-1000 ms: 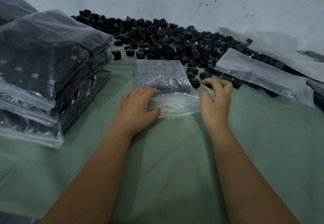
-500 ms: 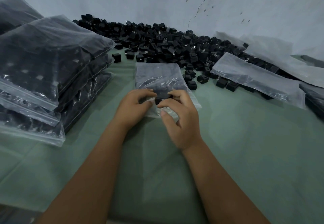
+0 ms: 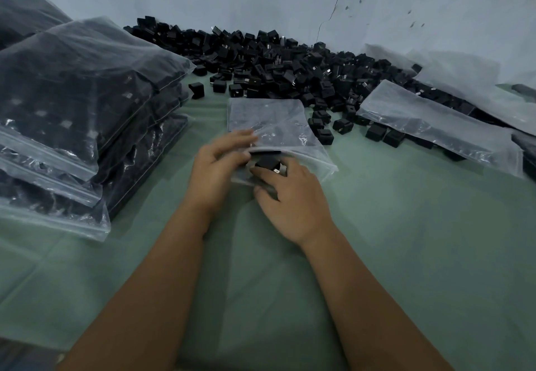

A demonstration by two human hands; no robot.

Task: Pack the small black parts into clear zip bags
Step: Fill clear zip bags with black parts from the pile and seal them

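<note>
Clear zip bag [image 3: 272, 126] flat on green cloth [image 3: 406, 225], partly filled with black parts, left hand [image 3: 216, 167] pinching its mouth open, right hand [image 3: 290, 196] pinching a small black part [image 3: 267, 164] at the opening, loose parts pile [image 3: 290, 63] beyond, filled bags stack [image 3: 78, 103] at left

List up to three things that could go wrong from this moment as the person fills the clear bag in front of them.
1. The right hand pinches one black part at the bag's mouth; it could catch on the edge and drop onto the green cloth.
2. The left hand holds the thin bag open; its mouth may slip shut.
3. The stack of filled bags leans and might slide.
</note>
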